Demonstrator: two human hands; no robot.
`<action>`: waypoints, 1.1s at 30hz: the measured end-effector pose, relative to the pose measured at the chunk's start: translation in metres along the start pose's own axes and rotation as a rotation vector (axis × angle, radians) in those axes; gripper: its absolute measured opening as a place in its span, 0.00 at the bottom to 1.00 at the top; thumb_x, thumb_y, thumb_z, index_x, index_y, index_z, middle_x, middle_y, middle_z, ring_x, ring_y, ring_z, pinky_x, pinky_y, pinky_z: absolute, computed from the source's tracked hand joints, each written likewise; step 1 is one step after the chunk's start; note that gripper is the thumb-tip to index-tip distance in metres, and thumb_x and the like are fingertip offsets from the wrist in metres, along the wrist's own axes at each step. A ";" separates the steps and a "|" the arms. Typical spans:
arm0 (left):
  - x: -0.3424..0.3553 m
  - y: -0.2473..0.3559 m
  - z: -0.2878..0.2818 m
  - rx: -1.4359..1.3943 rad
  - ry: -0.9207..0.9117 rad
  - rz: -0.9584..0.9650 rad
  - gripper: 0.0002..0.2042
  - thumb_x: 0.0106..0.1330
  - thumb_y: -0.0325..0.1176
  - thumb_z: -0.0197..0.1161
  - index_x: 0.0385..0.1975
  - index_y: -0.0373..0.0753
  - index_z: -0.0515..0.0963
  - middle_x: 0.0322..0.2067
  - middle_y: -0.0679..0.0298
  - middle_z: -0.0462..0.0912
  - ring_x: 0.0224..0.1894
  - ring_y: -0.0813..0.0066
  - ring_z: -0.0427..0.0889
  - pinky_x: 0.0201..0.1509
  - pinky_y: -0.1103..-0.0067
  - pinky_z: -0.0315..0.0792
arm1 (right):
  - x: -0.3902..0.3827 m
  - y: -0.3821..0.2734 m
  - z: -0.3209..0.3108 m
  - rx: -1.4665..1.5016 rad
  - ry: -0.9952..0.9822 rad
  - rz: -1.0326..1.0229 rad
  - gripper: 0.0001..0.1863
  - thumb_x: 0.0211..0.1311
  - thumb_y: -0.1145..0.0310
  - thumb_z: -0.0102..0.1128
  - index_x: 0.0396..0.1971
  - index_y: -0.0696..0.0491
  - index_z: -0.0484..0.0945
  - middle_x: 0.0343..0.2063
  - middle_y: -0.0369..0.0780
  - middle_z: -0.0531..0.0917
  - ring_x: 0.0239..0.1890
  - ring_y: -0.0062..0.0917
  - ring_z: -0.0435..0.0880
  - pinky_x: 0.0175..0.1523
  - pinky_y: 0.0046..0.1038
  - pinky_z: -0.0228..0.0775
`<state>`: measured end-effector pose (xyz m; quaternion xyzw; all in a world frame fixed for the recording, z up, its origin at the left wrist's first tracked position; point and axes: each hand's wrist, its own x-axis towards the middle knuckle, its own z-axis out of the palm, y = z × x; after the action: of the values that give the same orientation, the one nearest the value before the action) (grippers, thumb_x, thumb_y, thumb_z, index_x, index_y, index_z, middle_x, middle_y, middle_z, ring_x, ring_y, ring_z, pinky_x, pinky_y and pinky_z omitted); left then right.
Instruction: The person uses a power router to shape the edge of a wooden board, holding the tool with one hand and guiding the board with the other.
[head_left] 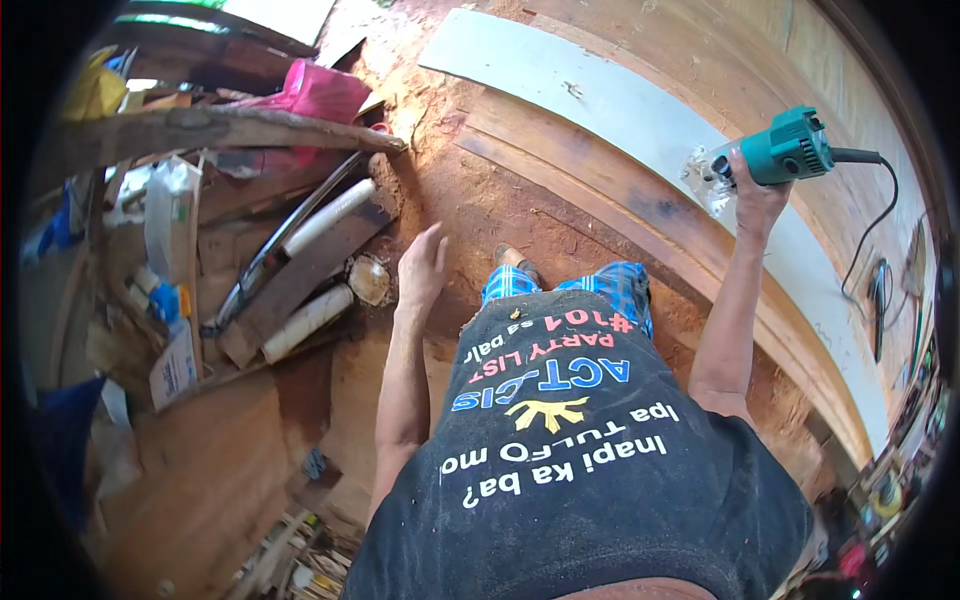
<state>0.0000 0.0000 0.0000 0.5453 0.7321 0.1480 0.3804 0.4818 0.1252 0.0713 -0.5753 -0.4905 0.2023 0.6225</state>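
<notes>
Grips a teal power tool (790, 148) in the right hand (760, 200), out at two o'clock, with fingers wrapped around the lower body beside the clear base. Points the base end toward nine o'clock and the motor end toward three. Overlaps, in this view, a long pale panel (600, 100) curving from twelve round to four o'clock; cannot tell about any contact between base and panel. Trails a black cord (890, 210) from the motor end, bending down at three o'clock.

Holds nothing in the left hand (425, 265): released, fingers loosely bent, raised just off centre toward ten o'clock. Comes nearest there to a round pale-topped object (369, 281) at nine o'clock, beside two pale cylinders (330, 217) lying aslant between nine and ten.

Shows wooden planks (600, 170) along the near edge of the panel, from twelve to four o'clock, over a reddish dirt floor (460, 205). Includes a pink plastic bag (320, 92) at eleven o'clock, behind a thick wooden beam (220, 130) at ten. Wears a dark printed shirt (600, 500) at six o'clock and blue plaid shorts (510, 284) near the centre.
</notes>
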 end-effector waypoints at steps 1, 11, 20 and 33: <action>0.012 0.039 0.003 0.077 -0.015 0.162 0.20 0.66 0.33 0.62 0.58 0.39 0.73 0.57 0.54 0.78 0.62 0.65 0.74 0.69 0.71 0.63 | 0.005 0.008 -0.017 -0.073 -0.001 0.028 0.32 0.49 0.67 0.77 0.52 0.57 0.69 0.41 0.39 0.81 0.42 0.22 0.81 0.52 0.28 0.74; 0.143 0.115 -0.016 0.664 -0.343 1.205 0.27 0.68 0.43 0.58 0.65 0.40 0.65 0.70 0.60 0.60 0.73 0.62 0.55 0.74 0.55 0.50 | -0.001 -0.011 0.017 -0.039 -0.074 0.425 0.29 0.48 0.59 0.79 0.46 0.55 0.74 0.38 0.35 0.82 0.37 0.17 0.81 0.43 0.22 0.74; 0.212 0.124 -0.098 0.497 -0.442 1.361 0.17 0.63 0.31 0.63 0.51 0.36 0.78 0.54 0.53 0.79 0.57 0.57 0.79 0.57 0.67 0.75 | -0.022 -0.025 0.025 -0.038 0.096 0.379 0.28 0.52 0.65 0.76 0.50 0.57 0.74 0.41 0.35 0.82 0.42 0.18 0.81 0.49 0.24 0.75; 0.244 0.315 -0.076 -0.118 -0.844 1.366 0.10 0.66 0.28 0.64 0.46 0.35 0.82 0.42 0.56 0.87 0.44 0.69 0.86 0.47 0.76 0.78 | -0.112 -0.082 0.170 -0.215 0.664 0.379 0.23 0.53 0.63 0.74 0.47 0.56 0.76 0.41 0.38 0.82 0.42 0.24 0.82 0.48 0.30 0.76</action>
<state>0.1330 0.3510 0.1534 0.8616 0.0224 0.1680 0.4784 0.2640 0.1004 0.0796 -0.7516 -0.1659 0.0640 0.6351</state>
